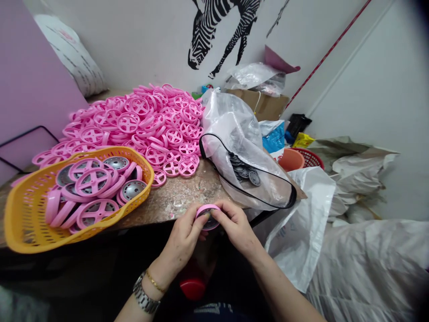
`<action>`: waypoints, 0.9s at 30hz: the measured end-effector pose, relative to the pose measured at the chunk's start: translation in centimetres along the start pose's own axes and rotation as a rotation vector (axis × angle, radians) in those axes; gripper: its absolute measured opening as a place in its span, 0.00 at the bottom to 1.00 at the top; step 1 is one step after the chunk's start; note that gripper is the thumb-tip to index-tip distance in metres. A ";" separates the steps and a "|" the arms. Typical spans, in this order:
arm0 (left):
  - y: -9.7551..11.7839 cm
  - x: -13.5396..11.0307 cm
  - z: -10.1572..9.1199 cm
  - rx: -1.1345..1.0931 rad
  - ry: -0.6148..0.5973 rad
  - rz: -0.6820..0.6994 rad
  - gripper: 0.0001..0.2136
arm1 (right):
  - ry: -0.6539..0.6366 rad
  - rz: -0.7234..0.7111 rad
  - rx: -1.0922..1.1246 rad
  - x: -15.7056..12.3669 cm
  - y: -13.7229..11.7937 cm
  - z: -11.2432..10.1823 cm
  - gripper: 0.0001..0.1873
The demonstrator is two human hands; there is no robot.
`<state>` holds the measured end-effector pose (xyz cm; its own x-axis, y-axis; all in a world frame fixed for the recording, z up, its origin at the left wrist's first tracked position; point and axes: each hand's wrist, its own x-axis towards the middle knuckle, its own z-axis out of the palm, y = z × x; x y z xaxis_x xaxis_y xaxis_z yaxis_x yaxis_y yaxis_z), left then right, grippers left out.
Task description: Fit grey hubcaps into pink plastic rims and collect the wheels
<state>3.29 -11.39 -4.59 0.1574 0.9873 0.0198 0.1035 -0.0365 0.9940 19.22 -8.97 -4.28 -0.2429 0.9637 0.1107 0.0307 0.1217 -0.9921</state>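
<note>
Between both hands, just off the table's front edge, is a pink toy wheel with a dark grey hubcap inside its ring. My left hand grips the wheel's left side, thumb over the hubcap. On the right side my right hand is closed around the rim, its thumb also pressing near the centre. The undersides of the fingers are hidden. Left of the hands, a yellow basket holds pink wheels, several with grey hubcaps in them. A clear plastic bag with a black-edged mouth contains loose grey hubcaps.
A large heap of pink wheels covers the back of the worn table. Behind the bag stands a cardboard box. Right of the table are an orange tub, a red basket and white sacks.
</note>
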 end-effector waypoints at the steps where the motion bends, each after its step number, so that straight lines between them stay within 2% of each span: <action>1: 0.1 -0.1 -0.1 -0.002 -0.039 -0.018 0.12 | 0.013 -0.004 -0.007 0.0 0.0 0.0 0.11; 4: 0.3 -0.3 -0.2 0.007 -0.061 -0.041 0.14 | 0.035 -0.031 -0.038 -0.1 0.0 0.3 0.09; 8: 0.2 -0.5 -0.4 0.009 0.026 -0.001 0.12 | 0.053 -0.085 -0.055 0.2 -0.4 0.8 0.09; 12: 0.8 -0.5 -0.6 -0.046 0.105 -0.038 0.14 | -0.048 -0.021 0.018 1.8 -1.1 1.1 0.12; 15: 2.5 -0.3 -1.5 -0.157 0.255 -0.047 0.18 | -0.175 -0.002 0.101 3.8 -1.4 1.3 0.17; 17: 4.1 0.0 -2.9 -0.284 0.399 -0.008 0.20 | -0.176 -0.043 0.091 5.4 -1.2 1.5 0.20; 19: 5.9 0.2 -4.9 -0.406 0.554 0.077 0.19 | -0.092 -0.142 -0.059 7.0 -0.7 1.8 0.16; 21: 7.4 0.3 -7.2 -0.473 0.683 0.200 0.15 | -0.006 -0.274 -0.348 8.6 -0.2 2.0 0.12; 23: 8.3 0.1 -9.0 -0.473 0.772 0.290 0.10 | 0.015 -0.351 -0.694 9.9 0.2 2.4 0.12; 25: 8.6 -0.2 -9.8 -0.450 0.820 0.328 0.09 | -0.007 -0.354 -1.015 11.0 0.5 2.9 0.12; 27: 8.2 -0.6 -9.4 -0.455 0.818 0.323 0.11 | -0.041 -0.336 -1.222 12.0 0.9 3.5 0.12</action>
<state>-5.21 -10.80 4.60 -0.6333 0.7488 0.1958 -0.2385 -0.4295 0.8710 12.94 1.90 -4.07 -0.4419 0.8374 0.3218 0.8283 0.5186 -0.2122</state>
